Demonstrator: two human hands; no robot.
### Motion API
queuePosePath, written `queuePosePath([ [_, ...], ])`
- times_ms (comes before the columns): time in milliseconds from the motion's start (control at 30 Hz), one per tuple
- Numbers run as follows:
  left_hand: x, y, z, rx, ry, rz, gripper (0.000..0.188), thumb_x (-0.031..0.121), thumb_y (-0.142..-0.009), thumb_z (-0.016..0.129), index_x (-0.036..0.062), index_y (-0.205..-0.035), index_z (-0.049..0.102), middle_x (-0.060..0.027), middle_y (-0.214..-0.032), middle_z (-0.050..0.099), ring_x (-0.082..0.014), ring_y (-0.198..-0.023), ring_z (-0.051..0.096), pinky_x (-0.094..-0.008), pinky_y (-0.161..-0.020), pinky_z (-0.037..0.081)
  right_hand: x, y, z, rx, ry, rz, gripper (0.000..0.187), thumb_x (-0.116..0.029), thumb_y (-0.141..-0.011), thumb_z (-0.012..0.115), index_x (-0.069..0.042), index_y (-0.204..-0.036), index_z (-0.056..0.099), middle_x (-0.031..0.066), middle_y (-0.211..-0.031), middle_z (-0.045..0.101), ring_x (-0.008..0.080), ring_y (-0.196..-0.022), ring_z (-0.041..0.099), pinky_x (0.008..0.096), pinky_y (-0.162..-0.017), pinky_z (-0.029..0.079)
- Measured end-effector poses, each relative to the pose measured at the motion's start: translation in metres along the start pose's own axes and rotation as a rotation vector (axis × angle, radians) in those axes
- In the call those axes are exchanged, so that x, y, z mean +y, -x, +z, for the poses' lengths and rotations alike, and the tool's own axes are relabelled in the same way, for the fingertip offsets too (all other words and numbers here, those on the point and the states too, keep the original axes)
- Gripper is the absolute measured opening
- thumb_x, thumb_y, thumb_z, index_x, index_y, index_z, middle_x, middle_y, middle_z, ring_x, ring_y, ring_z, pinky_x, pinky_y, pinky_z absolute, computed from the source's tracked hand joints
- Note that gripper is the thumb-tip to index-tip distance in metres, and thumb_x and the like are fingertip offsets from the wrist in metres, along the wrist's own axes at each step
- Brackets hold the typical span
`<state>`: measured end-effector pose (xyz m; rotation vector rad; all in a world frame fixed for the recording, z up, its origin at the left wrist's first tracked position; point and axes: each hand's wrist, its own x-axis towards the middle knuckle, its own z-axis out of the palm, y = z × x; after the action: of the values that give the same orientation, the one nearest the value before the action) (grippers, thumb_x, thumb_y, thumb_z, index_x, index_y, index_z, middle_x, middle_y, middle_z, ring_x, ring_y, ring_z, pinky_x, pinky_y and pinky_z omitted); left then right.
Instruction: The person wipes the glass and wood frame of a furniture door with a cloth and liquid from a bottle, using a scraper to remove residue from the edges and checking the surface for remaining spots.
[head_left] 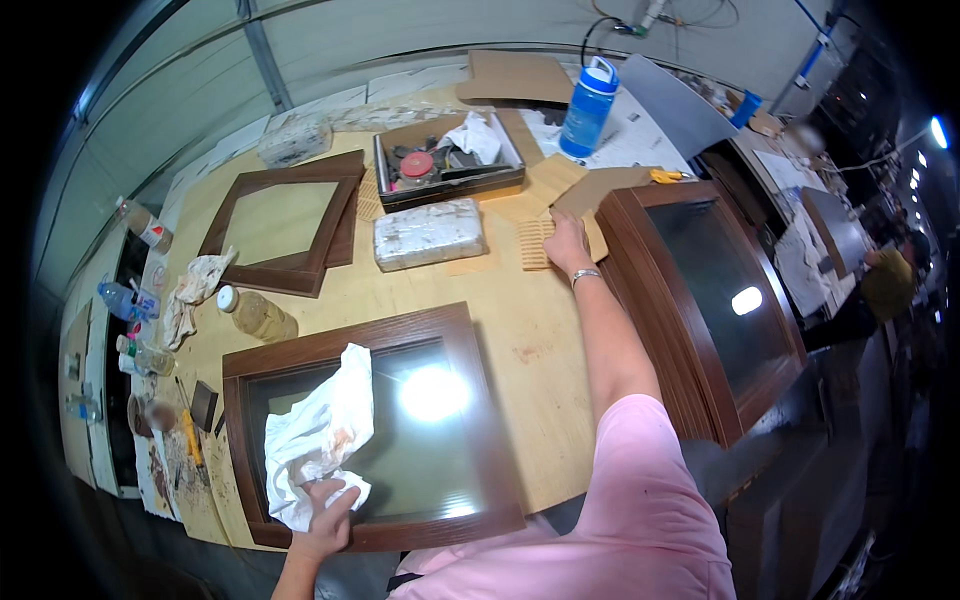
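A brown wood-framed glass panel [430, 480] lies flat on the table right in front of me. My left hand [328, 515] is closed on a crumpled white cloth [325, 420] with reddish-brown stains, spread over the left part of the glass. Farther off, my right arm stretches out to the stack of framed panels [640, 290] on the right. Beside that stack, my right hand [568, 243] has its fingers curled at the edge of a cardboard piece [600, 190]. A ribbed cardboard pad [533, 245] lies next to these fingers, partly under the hand.
A taped white block [428, 235] and an open box [450, 195] of odds and ends stand mid-table. Another wooden frame [225, 215], a rag [195, 290] and a bottle of yellowish liquid [258, 315] are at left. A blue bottle [590, 110] stands at the back. A person [885, 285] is far right.
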<state>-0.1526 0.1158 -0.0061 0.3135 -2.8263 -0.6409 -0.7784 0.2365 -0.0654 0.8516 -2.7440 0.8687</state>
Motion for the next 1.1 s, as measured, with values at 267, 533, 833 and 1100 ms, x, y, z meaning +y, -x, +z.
queuePosePath([
  [267,0.007,0.002,0.003,0.055,-0.043,-0.103,0.051,-0.006,-0.071,0.062,0.0128,-0.117,0.069,-0.0135,-0.119,0.055,-0.0353,-0.105,0.055,-0.0456,-0.095,0.043,-0.02,-0.026,0.026,-0.308,0.293,-0.122,0.041,-0.007,-0.076,0.065,-0.009,-0.117,0.069,0.0167,-0.114,0.068,0.0316,-0.11,0.063,0.0405,-0.099,0.048],
  [533,0.061,-0.016,0.009,0.081,0.224,-0.184,0.036,-0.001,-0.071,0.063,0.0081,-0.104,0.073,-0.014,-0.108,0.065,-0.0341,-0.097,0.061,-0.0435,-0.086,0.05,-0.03,0.021,-0.066,-0.341,-0.751,0.043,0.016,0.002,-0.077,0.072,-0.004,-0.088,0.062,0.0008,-0.085,0.064,0.008,-0.077,0.061,0.0232,-0.07,0.049],
  [833,0.124,-0.111,-0.047,0.285,0.332,0.298,0.035,0.008,-0.07,0.074,0.0052,-0.105,0.074,-0.0129,-0.108,0.07,-0.0314,-0.089,0.064,-0.041,-0.078,0.051,-0.158,0.218,-0.147,-0.289,-1.503,-0.001,0.021,0.009,-0.08,0.072,-0.007,-0.086,0.061,-0.0011,-0.095,0.067,0.007,-0.085,0.062,0.0241,-0.078,0.053],
  [1100,0.106,-0.103,-0.068,0.324,0.568,-0.001,0.05,0.005,-0.078,0.073,0.0001,-0.127,0.063,-0.0184,-0.127,0.061,-0.0354,-0.112,0.061,-0.0409,-0.097,0.049,-0.226,0.321,-0.141,-0.453,-1.445,-0.155,0.019,0.01,-0.081,0.068,0.0,-0.096,0.064,0.0025,-0.096,0.067,0.0094,-0.092,0.061,0.0273,-0.085,0.05],
])
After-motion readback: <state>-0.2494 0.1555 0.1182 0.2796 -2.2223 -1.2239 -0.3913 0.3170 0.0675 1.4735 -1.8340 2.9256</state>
